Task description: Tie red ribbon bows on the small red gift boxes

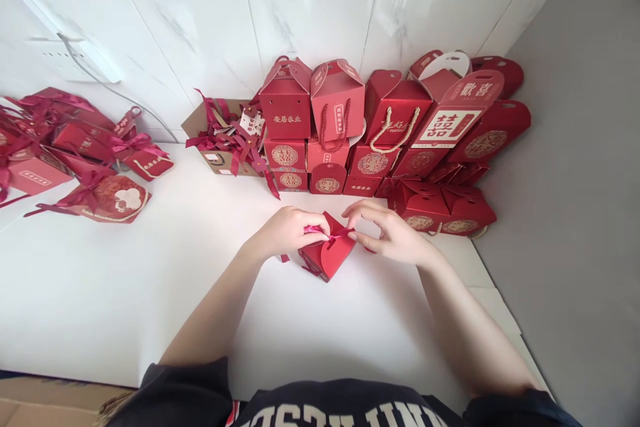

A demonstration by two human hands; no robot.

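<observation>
A small red gift box stands on the white table right in front of me, its top flaps folded together. Across its top runs a dark pink ribbon, crossed or looped at the middle. My left hand pinches the ribbon at the left of the box top. On the other side, my right hand has thumb and fingertips closed on the ribbon's right part. Loose ribbon ends hang beside the box on both sides. How the ribbon is knotted is partly hidden by my fingers.
Stacked red gift boxes line the tiled wall at the back. A cardboard box of ribbons and tags stands left of them. Several ribbon-tied boxes are piled at the far left, near a wall socket with a cable. A grey wall bounds the right.
</observation>
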